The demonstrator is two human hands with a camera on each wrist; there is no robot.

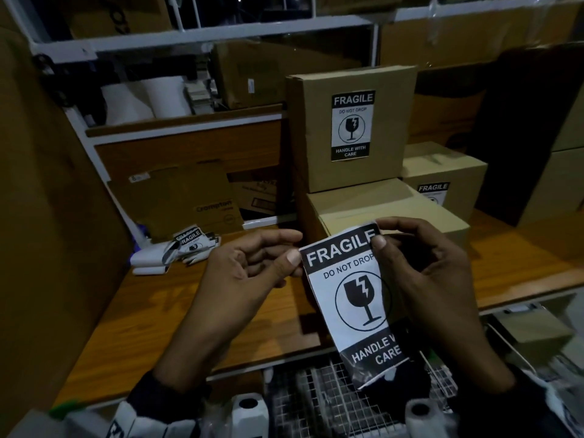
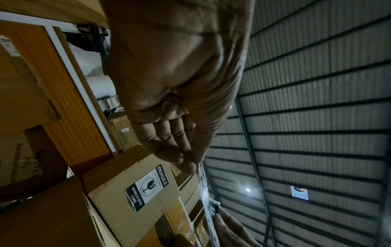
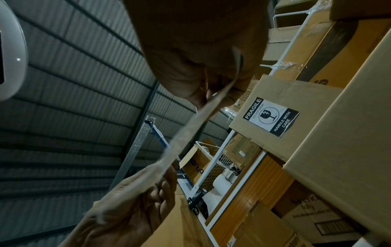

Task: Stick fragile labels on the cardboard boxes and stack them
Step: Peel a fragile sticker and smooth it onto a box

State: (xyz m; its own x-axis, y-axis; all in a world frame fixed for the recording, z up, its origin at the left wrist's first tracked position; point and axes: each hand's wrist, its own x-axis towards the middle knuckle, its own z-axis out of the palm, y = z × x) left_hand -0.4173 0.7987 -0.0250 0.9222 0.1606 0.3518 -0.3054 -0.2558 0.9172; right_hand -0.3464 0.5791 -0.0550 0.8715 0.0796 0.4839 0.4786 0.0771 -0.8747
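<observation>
1. The left hand [image 1: 249, 267] holds the fragile label [image 1: 350, 298] at its upper left corner; the thumb lies on the printed side and the fingers are curled behind the paper.
2. The right hand [image 1: 423, 270] pinches the upper right corner of the same label between the thumb and the forefinger. The other fingers of this hand are bent behind the sheet.
3. The label hangs in the air between both hands, above the front edge of the wooden table [image 1: 221, 327], with the printed side toward the person. Its lower end is curled and wrinkled.
4. In the right wrist view the label [image 3: 190, 133] shows only as a thin edge that runs from one hand to the other.
5. Just behind the hands an unlabelled box [image 1: 379, 207] stands on the table. On top of it stands a second box [image 1: 316, 128], which already has a label on its front face.
6. To the right of these two, a third box [image 1: 442, 172] also carries a label on its front; the label is partly hidden by the unlabelled box.
7. On the left part of the table lies a pile of spare labels [image 1: 192, 241], resting on some white sheets [image 1: 148, 260].
8. Below the table edge a wire basket [image 1: 316, 399] is visible.
</observation>
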